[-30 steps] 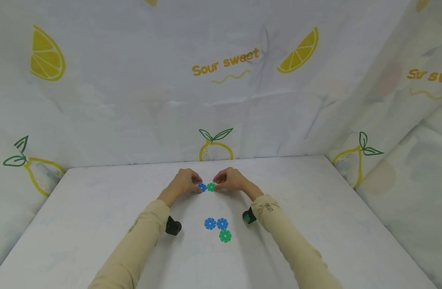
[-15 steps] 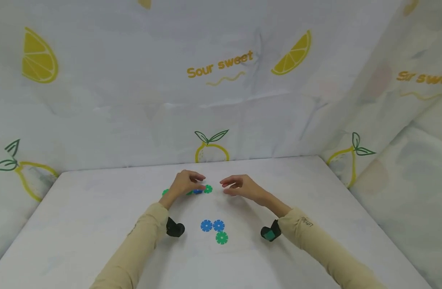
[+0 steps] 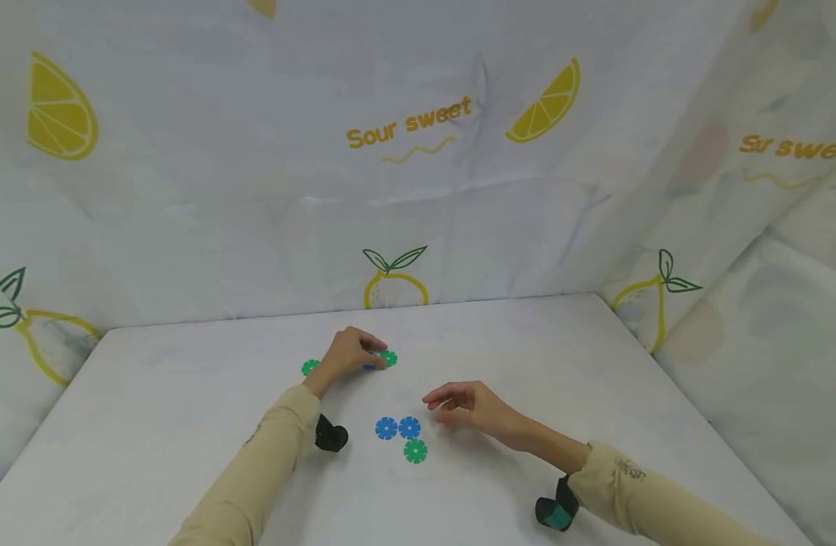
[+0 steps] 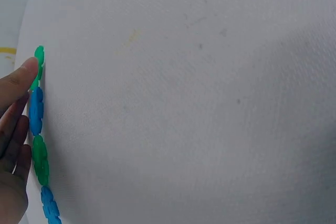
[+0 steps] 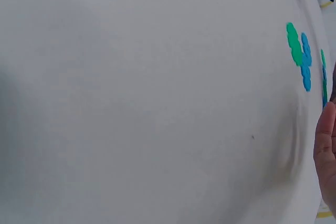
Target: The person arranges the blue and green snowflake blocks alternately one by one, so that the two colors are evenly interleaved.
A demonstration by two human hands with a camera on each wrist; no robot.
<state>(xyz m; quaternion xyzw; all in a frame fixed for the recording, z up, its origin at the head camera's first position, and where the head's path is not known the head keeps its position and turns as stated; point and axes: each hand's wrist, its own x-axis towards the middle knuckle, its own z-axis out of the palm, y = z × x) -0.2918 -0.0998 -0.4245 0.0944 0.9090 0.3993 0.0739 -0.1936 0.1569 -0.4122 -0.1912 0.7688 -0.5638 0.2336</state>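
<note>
Near the back of the table, my left hand (image 3: 350,351) pinches the end green snowflake disc (image 3: 389,358) of a row of interlocking discs. In the left wrist view its thumb lies on that green disc, and a blue disc (image 4: 35,111), another green disc (image 4: 40,160) and a further blue one (image 4: 51,205) follow in line. Part of the row hides behind the hand in the head view. My right hand (image 3: 482,413), fingers loosely bent and holding nothing, hovers right of two blue snowflake discs (image 3: 387,428) and a loose green disc (image 3: 415,451).
The white-covered table (image 3: 206,425) meets a lemon-print cloth (image 3: 254,227) hanging behind it. Dark wrist cameras sit under both forearms, the left camera (image 3: 331,434) and the right camera (image 3: 557,506).
My right hand has let go of the green disc at the row's end and moved back toward me and right. My left hand has stayed at the row, its grip now at that end disc.
</note>
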